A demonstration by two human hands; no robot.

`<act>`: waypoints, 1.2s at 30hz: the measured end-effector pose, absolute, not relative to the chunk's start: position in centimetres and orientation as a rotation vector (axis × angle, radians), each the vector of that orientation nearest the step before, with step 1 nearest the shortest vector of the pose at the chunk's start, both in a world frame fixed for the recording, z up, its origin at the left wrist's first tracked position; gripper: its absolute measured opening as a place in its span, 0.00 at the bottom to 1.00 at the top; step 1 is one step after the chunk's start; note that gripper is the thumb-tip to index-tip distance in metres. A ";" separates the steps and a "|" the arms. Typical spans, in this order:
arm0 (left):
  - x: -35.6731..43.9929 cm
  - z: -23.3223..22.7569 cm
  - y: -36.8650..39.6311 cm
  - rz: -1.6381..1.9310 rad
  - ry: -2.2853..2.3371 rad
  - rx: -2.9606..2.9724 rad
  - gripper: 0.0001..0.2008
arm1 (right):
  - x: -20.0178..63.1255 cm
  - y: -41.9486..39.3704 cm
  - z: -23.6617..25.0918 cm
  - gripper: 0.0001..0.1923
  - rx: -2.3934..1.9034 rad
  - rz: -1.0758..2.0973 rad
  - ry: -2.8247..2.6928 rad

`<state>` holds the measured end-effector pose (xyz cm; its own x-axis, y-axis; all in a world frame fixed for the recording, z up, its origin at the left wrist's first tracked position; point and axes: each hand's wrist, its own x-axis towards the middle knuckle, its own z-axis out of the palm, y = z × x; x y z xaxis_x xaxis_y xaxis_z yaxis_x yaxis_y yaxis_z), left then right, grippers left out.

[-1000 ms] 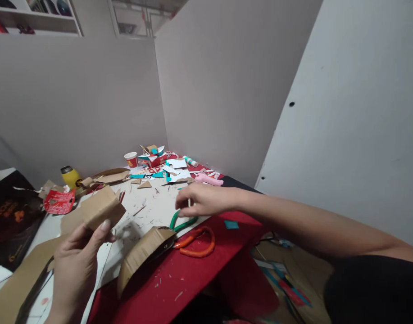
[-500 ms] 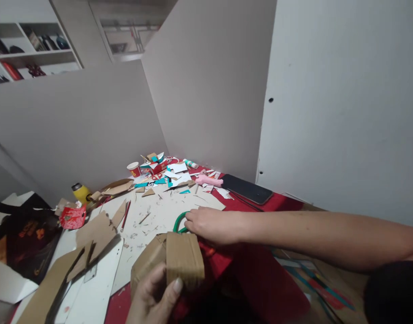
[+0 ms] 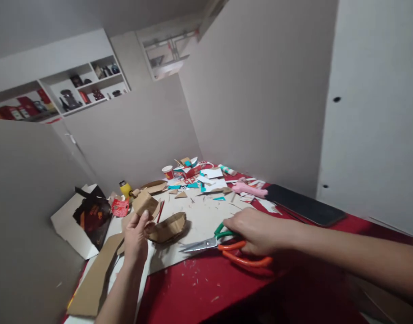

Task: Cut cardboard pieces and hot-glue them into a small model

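Note:
My left hand (image 3: pixel 136 236) holds up a folded brown cardboard piece (image 3: pixel 145 203) above the table's left side. A curved strip of corrugated cardboard (image 3: pixel 168 226) lies just right of that hand on a pale board (image 3: pixel 206 211). My right hand (image 3: pixel 256 231) rests on the handles of scissors (image 3: pixel 226 246) with green and orange handles; the blades point left along the board's edge. Fingers are around the handles, the scissors still lying on the red table (image 3: pixel 199 288).
At the far end lie paper scraps, a red cup (image 3: pixel 167 172), a pink glue gun (image 3: pixel 249 189) and a yellow bottle (image 3: pixel 125 189). A black phone (image 3: pixel 304 208) lies at the right by the partition. Flat cardboard sheets (image 3: pixel 94 274) and a dark box (image 3: pixel 88 216) sit at left.
The view has swung and pulled back. My left hand lifted the folded cardboard away from the curved strip. My right hand closed over the scissor handles, and the blades now show.

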<state>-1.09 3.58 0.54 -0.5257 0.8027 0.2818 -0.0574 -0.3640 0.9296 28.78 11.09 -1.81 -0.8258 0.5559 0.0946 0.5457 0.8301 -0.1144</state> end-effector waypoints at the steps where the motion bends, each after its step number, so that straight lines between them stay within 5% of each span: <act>1: -1.2 0.5 3.3 1.945 1.265 1.015 0.17 | 29.0 11.2 -2.0 0.07 -0.868 0.174 -2.857; 6: -0.3 0.6 2.2 1.934 1.171 1.007 0.17 | 28.7 10.9 -2.8 0.03 -0.707 0.533 -2.597; 17: 0.9 0.1 0.7 1.880 1.181 1.118 0.11 | 21.4 9.9 -2.4 0.16 -0.487 1.303 -1.896; 31: 2.6 -1.9 1.2 1.431 1.368 1.355 0.11 | 18.8 10.3 -5.1 0.14 -0.299 1.395 -1.592; 36: 3.2 -1.8 0.9 1.604 1.337 1.242 0.27 | 18.5 10.2 -5.2 0.14 -0.302 1.396 -1.595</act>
<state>3.19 0.92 -1.84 -0.2977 0.9257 0.2334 0.0634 -0.2248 0.9723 18.55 10.15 -5.23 -0.5096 0.7106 0.4851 -0.3867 0.3144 -0.8669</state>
